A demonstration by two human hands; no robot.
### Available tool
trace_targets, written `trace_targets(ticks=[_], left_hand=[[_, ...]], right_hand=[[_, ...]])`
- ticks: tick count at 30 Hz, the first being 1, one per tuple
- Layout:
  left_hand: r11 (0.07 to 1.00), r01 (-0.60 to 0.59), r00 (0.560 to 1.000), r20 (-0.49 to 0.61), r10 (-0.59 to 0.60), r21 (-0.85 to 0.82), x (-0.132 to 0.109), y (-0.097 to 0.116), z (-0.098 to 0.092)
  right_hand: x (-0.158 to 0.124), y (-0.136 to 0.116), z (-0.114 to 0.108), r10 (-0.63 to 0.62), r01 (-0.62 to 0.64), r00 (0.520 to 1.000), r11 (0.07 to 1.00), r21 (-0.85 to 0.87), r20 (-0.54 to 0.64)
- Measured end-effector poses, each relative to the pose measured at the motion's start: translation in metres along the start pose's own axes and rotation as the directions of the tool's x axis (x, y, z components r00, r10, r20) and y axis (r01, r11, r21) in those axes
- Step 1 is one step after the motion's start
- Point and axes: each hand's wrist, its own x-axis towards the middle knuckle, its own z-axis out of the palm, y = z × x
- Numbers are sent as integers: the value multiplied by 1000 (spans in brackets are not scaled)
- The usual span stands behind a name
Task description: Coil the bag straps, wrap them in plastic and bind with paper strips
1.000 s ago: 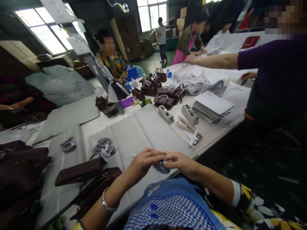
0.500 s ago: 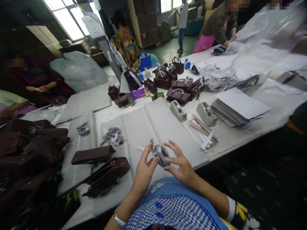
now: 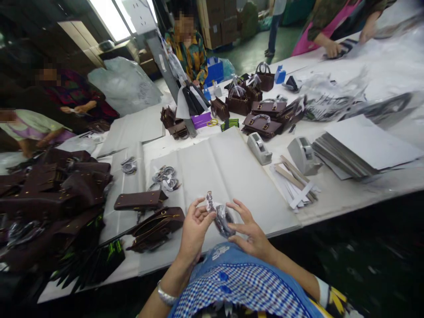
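My left hand point(image 3: 194, 229) and my right hand point(image 3: 250, 229) hold between their fingertips a small clear plastic packet point(image 3: 221, 217) with something dark coiled inside, just above the near edge of the table. The left pinches its upper end with thumb and fingers. The right supports its lower side with fingers partly spread. Under them lies a large sheet of white paper point(image 3: 225, 172). A dark brown leather bag point(image 3: 155, 227) lies just left of my left hand, with a brown flap piece point(image 3: 139, 201) behind it.
A heap of brown bags point(image 3: 56, 194) fills the left. More packets point(image 3: 164, 176) lie on the paper. Two tape dispensers point(image 3: 259, 148), card strips point(image 3: 294, 183) and stacked white sheets point(image 3: 364, 150) sit on the right. Small handbags point(image 3: 261, 110) stand further back. Other people work around the table.
My hands lifted from lying together on the paper and now hold the packet up between the fingertips. The view has tilted down and swung left.
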Motion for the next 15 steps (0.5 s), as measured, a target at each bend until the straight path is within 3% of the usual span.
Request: trace_targets(ticks=[4,6,8,11,12,15], left_hand=[[998,48,998,31,-49,28,1,3,-7],[987,163,985,54,-163,2,1,4,-10],[939,343,930,148,-337,-12,-1,5,-14],[841,541,798,307,-519,15,-3,2,-21],[825,565,778,322,-539,13,-5,1,-23],[811,584,779,310,-545,-42,-10,-5,-31]], right_hand=[[2,2,-2,-16,14,998,999,35,64],[3,2,-3,-31,28,997,999,35,74],[4,2,-3,-53,51,996,998,28,78],[3,6,-1,-96,95,991,995,16,90],[2,7,0,-107,107,990,994,9,95],[-1,12,7,-128,130,984,991,-6,121]])
